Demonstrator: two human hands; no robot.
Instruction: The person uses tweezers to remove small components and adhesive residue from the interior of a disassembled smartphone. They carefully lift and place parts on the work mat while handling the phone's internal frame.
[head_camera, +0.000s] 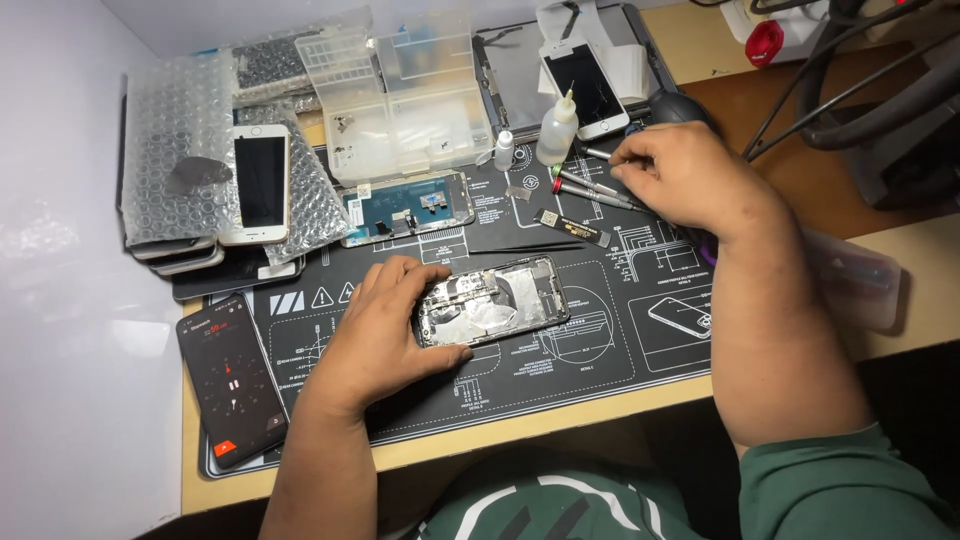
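Observation:
An opened phone body (497, 299) with bare metal insides lies on a black repair mat (600, 345). My left hand (385, 330) grips its left end, thumb under the near edge and fingers over the far edge. My right hand (680, 172) is at the mat's far right, fingers closed among several thin screwdrivers (590, 187) lying there; whether it grips one is hidden by the fingers. A detached screen panel (408, 208) lies face down above the phone body. Black tweezers (520, 247) and a small black strip part (572, 229) rest between the two hands.
A clear parts box (405, 95) stands at the back, with a dropper bottle (558, 128) and a small vial (504, 150) beside it. A white phone (260, 183) lies on bubble wrap at left; a lit dark phone (232, 380) at front left; a cracked phone (590, 88) behind.

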